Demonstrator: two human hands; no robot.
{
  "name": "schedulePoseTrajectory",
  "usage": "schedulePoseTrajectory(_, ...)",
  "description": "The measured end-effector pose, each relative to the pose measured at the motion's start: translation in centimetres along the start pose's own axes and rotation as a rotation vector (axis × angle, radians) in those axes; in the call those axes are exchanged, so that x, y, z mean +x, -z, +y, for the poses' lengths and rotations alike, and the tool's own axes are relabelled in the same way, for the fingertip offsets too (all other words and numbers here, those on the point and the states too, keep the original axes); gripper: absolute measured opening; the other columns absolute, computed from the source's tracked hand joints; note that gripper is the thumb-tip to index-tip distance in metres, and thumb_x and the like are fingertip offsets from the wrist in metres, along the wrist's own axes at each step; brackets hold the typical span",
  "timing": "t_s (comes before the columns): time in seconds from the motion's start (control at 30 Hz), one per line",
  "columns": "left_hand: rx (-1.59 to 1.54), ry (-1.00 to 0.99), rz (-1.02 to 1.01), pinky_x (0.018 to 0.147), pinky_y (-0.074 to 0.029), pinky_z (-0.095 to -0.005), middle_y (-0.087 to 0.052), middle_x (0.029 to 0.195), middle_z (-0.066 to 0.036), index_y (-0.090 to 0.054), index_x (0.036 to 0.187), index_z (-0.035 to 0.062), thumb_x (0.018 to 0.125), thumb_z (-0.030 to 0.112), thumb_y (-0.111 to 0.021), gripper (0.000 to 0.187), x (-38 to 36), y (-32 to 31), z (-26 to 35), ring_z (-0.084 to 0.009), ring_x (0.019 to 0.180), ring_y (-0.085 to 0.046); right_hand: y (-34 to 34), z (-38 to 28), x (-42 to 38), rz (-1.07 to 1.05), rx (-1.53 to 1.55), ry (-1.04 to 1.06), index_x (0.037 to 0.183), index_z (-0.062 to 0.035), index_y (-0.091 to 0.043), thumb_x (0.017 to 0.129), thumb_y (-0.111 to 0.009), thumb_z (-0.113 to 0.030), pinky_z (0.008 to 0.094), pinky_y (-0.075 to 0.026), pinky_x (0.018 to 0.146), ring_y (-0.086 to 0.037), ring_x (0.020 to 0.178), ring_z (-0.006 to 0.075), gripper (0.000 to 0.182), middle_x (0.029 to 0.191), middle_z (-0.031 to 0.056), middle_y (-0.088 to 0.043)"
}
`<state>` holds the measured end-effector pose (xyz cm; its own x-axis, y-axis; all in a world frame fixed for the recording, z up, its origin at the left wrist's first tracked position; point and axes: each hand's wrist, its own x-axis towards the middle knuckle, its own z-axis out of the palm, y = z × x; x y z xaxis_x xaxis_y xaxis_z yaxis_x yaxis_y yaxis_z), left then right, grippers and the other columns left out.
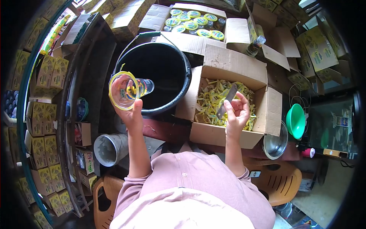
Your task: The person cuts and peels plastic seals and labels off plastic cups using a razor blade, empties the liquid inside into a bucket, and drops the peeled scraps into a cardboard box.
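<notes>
A clear plastic cup with a yellow rim [127,91] is gripped in the left hand's [131,110] curled fingers, beside the black bucket [152,72]; a flat grey metal blade [227,101] is pinched between the right hand's [236,110] thumb and fingers, above yellow scraps [213,95].

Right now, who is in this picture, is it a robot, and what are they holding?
No robot here, just a person in a pink shirt. There is only one picture, taken by a camera worn on the person's head, looking forward and down, so everything looks curved at the edges.

The left hand holds a clear cup with a yellow rim. The right hand holds a flat metal strip above an open cardboard box with yellow scraps inside.

Beside that box is a big black bucket. On its other side are a metal bowl and a green bowl. Farther back, another box holds things with yellow tops.
</notes>
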<state>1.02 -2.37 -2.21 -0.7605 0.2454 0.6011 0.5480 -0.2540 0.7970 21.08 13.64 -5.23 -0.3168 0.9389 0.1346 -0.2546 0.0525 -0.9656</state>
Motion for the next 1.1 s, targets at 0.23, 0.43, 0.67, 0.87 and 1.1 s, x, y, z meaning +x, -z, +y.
schedulePoseTrajectory(0.23,-0.051,0.016,-0.014,0.099,-0.032,-0.0357,-0.044,0.121,-0.011,-0.035,0.124,0.0033,0.075,0.033,-0.069,0.066,-0.8,-0.1,-2.2,-0.0223,0.115,-0.042,-0.6,4.8,-0.9,-0.200,-0.293,-0.146,0.108,-0.0026,-0.051,0.070,-0.068,0.000,0.0233,-0.049,0.062,-0.059,0.066,0.0107,0.041,0.075,0.0063,-0.061)
schedulePoseTrajectory(0.43,0.003,0.075,-0.013,0.100,-0.031,-0.0364,-0.046,0.120,-0.012,-0.035,0.122,0.0041,0.073,0.022,-0.072,0.064,-1.8,-0.2,-6.0,-0.0219,0.114,-0.044,-1.0,13.4,-2.3,-0.226,-0.371,-0.261,0.107,-0.0004,-0.050,0.066,-0.072,-0.002,0.0257,-0.049,0.061,-0.059,0.063,0.0124,0.047,0.072,0.0056,-0.060)
schedulePoseTrajectory(0.67,0.073,0.014,-0.058,0.098,-0.034,-0.0343,-0.047,0.116,-0.012,-0.036,0.119,0.0039,0.070,0.020,-0.074,0.064,-2.1,-0.7,-5.4,-0.0218,0.112,-0.045,-0.8,12.5,-2.0,-0.303,-0.640,-0.238,0.110,0.0004,-0.048,0.061,-0.075,-0.009,0.0262,-0.050,0.061,-0.059,0.061,0.0135,0.056,0.070,0.0071,-0.061)
schedulePoseTrajectory(0.87,0.083,0.033,-0.058,0.096,-0.036,-0.0339,-0.048,0.116,-0.012,-0.036,0.120,0.0042,0.070,0.022,-0.074,0.065,-2.1,-0.4,-5.5,-0.0216,0.110,-0.047,-0.5,12.9,-2.3,-0.264,-0.608,-0.226,0.114,0.0033,-0.043,0.062,-0.078,-0.016,0.0269,-0.050,0.060,-0.060,0.062,0.0144,0.065,0.070,0.0081,-0.062)
schedulePoseTrajectory(1.1,0.042,0.052,-0.052,0.096,-0.037,-0.0345,-0.048,0.115,-0.012,-0.037,0.119,0.0041,0.071,0.022,-0.073,0.063,-2.1,-0.4,-5.6,-0.0216,0.109,-0.047,0.7,15.0,-1.9,-0.289,-0.510,-0.329,0.117,0.0043,-0.040,0.062,-0.079,-0.017,0.0273,-0.050,0.062,-0.060,0.064,0.0145,0.071,0.072,0.0087,-0.063)
